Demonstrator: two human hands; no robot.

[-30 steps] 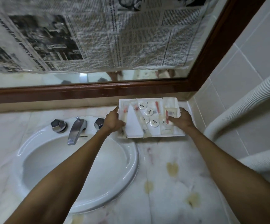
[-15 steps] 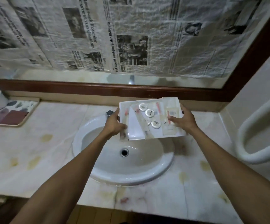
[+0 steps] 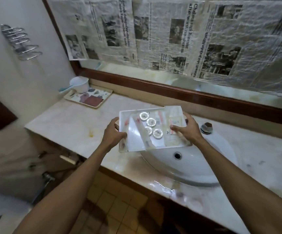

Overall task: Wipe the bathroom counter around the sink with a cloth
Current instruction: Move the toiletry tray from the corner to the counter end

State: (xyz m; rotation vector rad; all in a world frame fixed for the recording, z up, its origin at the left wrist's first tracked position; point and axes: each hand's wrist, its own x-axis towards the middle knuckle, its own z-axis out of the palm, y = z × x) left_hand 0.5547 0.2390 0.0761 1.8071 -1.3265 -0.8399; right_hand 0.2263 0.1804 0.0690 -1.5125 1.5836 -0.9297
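I hold a white toiletry tray point(image 3: 136, 142) in the air over the left rim of the white sink point(image 3: 196, 166). My left hand point(image 3: 114, 135) grips the tray's left edge and my right hand point(image 3: 187, 129) grips its right edge. Several round wrapped soaps point(image 3: 151, 122) and thin sachets lie in the tray. The pale marble counter point(image 3: 72, 122) runs left and right of the sink and shows yellow stains. No cloth is in view.
A patterned tray point(image 3: 89, 98) with a white scoop point(image 3: 79, 84) stands at the counter's far left corner. A tap knob point(image 3: 206, 127) sits behind the sink. Newspaper covers the mirror point(image 3: 170, 39). A metal wall rack point(image 3: 21, 42) hangs at the left. Tiled floor lies below.
Both hands have carried the tray from the back right corner of the counter leftward across the sink. My view has swung left, bringing the counter's left end into sight.
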